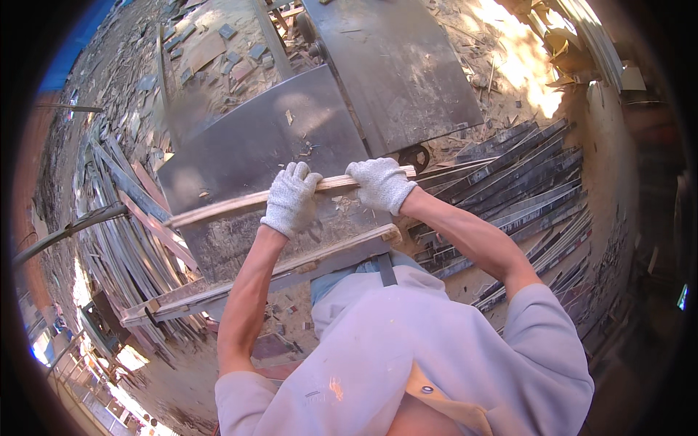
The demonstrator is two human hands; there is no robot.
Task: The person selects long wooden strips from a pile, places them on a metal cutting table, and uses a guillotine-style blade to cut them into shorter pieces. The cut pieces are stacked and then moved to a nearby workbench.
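Observation:
Both my hands wear pale grey work gloves and grip one long, narrow wooden strip [225,209] over a dark metal table [254,131]. My left hand [292,198] is closed round the strip near its middle. Close to the strip's right end, my right hand [382,183] is wrapped over it, with a short stub showing past the fingers. From my left hand the strip runs out to the left, past the table's edge. Between me and the strip, a wooden rail [291,272] lies along the table's near side.
Beyond stands a second dark metal panel [400,65], with a small handwheel [414,156] under its corner. Stacked dark boards [509,182] lie at the right. Long thin offcuts [131,232] are heaped at the left. Wood scraps [233,58] litter the far ground.

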